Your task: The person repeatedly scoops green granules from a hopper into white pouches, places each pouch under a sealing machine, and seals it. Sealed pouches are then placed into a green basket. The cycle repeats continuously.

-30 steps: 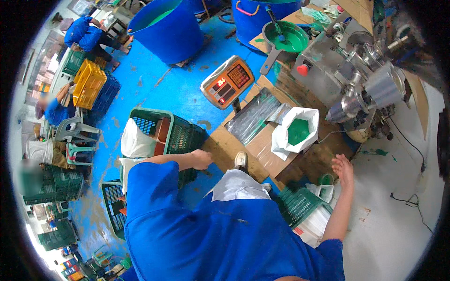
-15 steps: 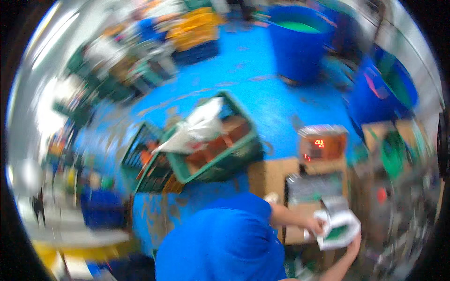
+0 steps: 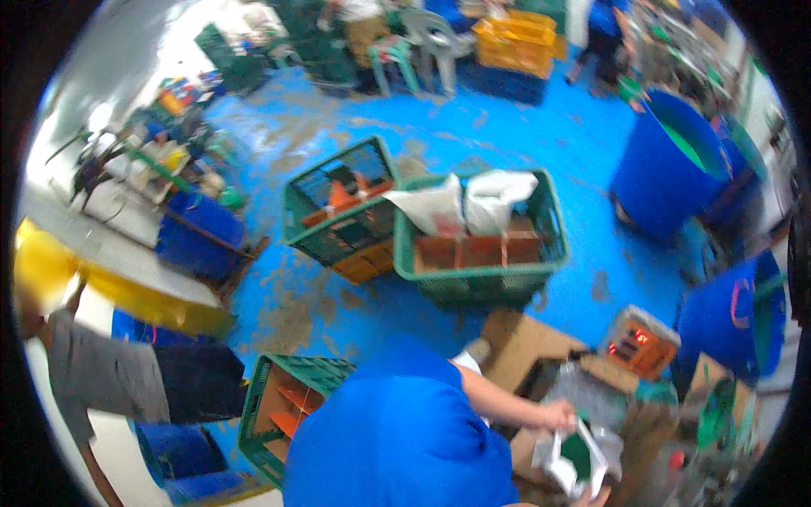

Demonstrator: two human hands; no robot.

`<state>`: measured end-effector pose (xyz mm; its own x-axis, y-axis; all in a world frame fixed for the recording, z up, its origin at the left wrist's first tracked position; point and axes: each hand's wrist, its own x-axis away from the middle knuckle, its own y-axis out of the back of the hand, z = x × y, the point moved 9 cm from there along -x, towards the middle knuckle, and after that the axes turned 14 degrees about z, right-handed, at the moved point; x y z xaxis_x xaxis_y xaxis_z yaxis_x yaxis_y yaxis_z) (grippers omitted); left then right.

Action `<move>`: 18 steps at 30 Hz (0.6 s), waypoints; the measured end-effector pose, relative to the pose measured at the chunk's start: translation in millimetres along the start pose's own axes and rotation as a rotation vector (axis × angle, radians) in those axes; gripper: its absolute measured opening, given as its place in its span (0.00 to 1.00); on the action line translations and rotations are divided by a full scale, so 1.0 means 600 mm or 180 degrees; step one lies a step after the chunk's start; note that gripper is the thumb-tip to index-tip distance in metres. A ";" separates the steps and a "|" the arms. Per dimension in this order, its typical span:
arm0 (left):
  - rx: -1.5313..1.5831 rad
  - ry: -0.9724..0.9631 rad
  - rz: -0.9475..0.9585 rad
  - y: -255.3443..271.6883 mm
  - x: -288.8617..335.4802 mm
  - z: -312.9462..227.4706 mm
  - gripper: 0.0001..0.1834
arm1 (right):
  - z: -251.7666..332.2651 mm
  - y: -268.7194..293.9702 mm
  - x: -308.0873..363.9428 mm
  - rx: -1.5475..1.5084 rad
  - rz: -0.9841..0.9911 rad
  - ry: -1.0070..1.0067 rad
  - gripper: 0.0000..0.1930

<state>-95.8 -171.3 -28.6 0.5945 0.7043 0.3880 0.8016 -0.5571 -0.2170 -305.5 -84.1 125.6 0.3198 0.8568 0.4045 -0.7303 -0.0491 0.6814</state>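
A white plastic bag [image 3: 547,460], its mouth spread and dark green showing inside, is between my two hands at the lower right. My left hand [image 3: 557,415] has its fingers closed on the bag's upper rim. At the lower rim, my right hand [image 3: 598,497] grips the bag near the picture's bottom edge. Under and beyond the bag lies a grey, clear-wrapped surface [image 3: 579,390] beside brown cardboard [image 3: 528,345]. A scale display [image 3: 639,342] with red lit digits stands just past it. Blur hides fine detail of my fingers.
Green crates [image 3: 481,283] with brown blocks and white bags stand ahead on the blue floor [image 3: 329,110]. Another green crate [image 3: 258,414] is at my left. Blue tubs [image 3: 667,182] line the right. A person in grey [image 3: 110,367] stands at far left; other people are further back.
The view has swung left, so the crates and scale sit further right and lower. Both hands still hold the white bag, which now gapes wider.
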 end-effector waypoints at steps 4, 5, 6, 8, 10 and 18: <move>0.2013 -0.0484 0.0451 0.043 0.088 -0.122 0.05 | 0.123 -0.036 -0.030 -0.2528 0.0479 0.0470 0.16; 0.2082 -0.0532 0.0493 0.068 0.107 -0.160 0.05 | 0.166 -0.049 -0.046 -0.2723 0.0689 0.0579 0.11; 0.2276 -0.0789 0.0613 0.095 0.128 -0.206 0.05 | 0.224 -0.059 -0.057 -0.2867 0.0870 0.0965 0.08; 0.2480 -0.1012 0.0493 0.170 0.171 -0.276 0.06 | 0.330 -0.099 -0.083 -0.2981 0.1195 0.1093 0.06; 0.2347 -0.1128 0.0255 0.252 0.218 -0.326 0.08 | 0.437 -0.143 -0.109 -0.3177 0.1261 0.1165 0.07; 0.1656 -0.2517 -0.0784 0.559 0.329 -0.343 0.10 | 0.782 -0.393 -0.215 -0.2751 0.2100 0.2287 0.11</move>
<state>277.3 -309.4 159.6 0.1257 0.9725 -0.1959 0.7240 -0.2249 -0.6521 109.1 -423.8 199.0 -0.4420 0.8927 -0.0878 -0.8607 -0.4497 -0.2387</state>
